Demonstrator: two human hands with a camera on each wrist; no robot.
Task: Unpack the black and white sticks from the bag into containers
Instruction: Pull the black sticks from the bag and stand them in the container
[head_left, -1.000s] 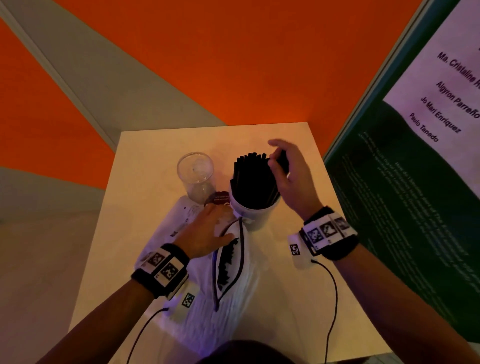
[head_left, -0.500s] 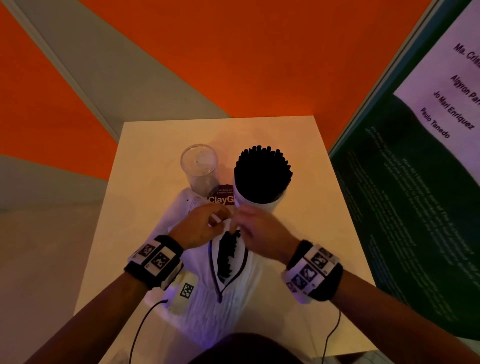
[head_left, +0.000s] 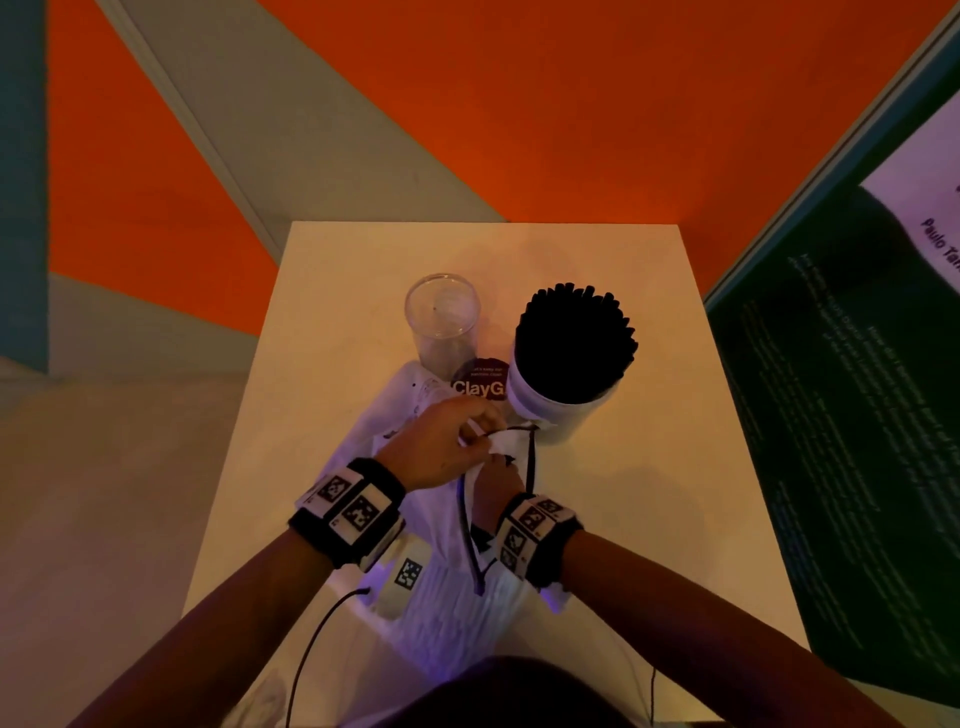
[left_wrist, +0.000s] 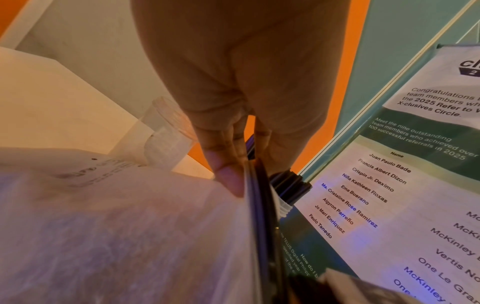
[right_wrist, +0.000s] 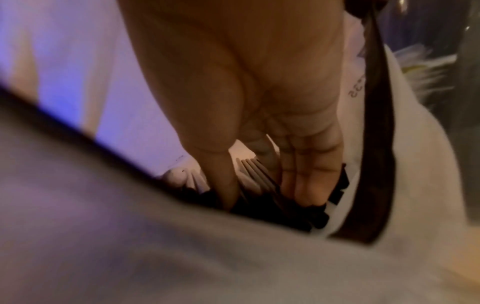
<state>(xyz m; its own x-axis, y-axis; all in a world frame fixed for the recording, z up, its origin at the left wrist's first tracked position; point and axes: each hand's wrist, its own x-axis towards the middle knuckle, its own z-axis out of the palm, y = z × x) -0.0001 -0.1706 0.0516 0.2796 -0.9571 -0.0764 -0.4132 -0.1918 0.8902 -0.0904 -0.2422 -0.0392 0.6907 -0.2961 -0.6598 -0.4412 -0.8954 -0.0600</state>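
1. The left hand (head_left: 441, 447) pinches the dark-trimmed edge of the white bag (head_left: 457, 613) and holds the mouth open; in the left wrist view its fingers (left_wrist: 228, 174) are pressed together against the bag's rim.
2. The right hand (head_left: 493, 493) is inside the bag, so the fabric hides most of it from the head camera.
3. In the right wrist view its fingers (right_wrist: 309, 181) are straight and close together, tips down among black sticks (right_wrist: 285, 207) and white sticks (right_wrist: 254, 172); whether they grip any, I cannot tell.
4. Just beyond the left fingertips stands a white container (head_left: 550, 410) packed with upright black sticks.
5. Left of it stands a clear cup (head_left: 441, 322); contents cannot be told.
6. Between the two lies a dark round label (head_left: 480, 379).
7. All rest on the pale table (head_left: 675, 467).
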